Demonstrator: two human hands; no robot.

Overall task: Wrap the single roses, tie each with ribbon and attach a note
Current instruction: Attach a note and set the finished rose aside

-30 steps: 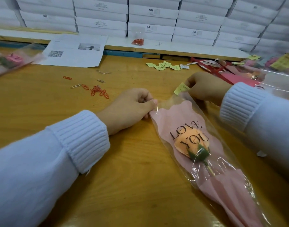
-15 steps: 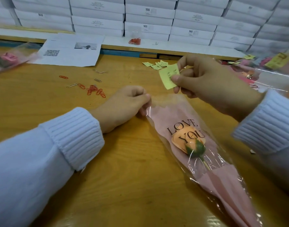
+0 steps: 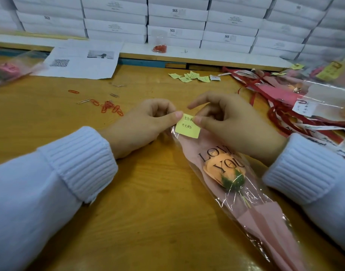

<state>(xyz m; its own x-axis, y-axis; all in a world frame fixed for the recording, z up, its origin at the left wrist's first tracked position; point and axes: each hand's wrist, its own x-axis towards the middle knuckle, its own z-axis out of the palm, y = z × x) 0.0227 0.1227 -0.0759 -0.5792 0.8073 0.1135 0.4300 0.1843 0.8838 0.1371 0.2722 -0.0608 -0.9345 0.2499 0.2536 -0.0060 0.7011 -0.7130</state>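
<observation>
The wooden tabletop runs wide under everything I can see, with white boxes stacked along its far edge. The wrapped rose lies slantwise right of centre — a peach bloom in a pink sleeve printed LOVE YOU, stem toward me. My left grip pinches the yellow note at its upper left corner, and my right grip pinches its right edge — the note sits over the sleeve's far end. Orange paper clips lie loose to the left.
</observation>
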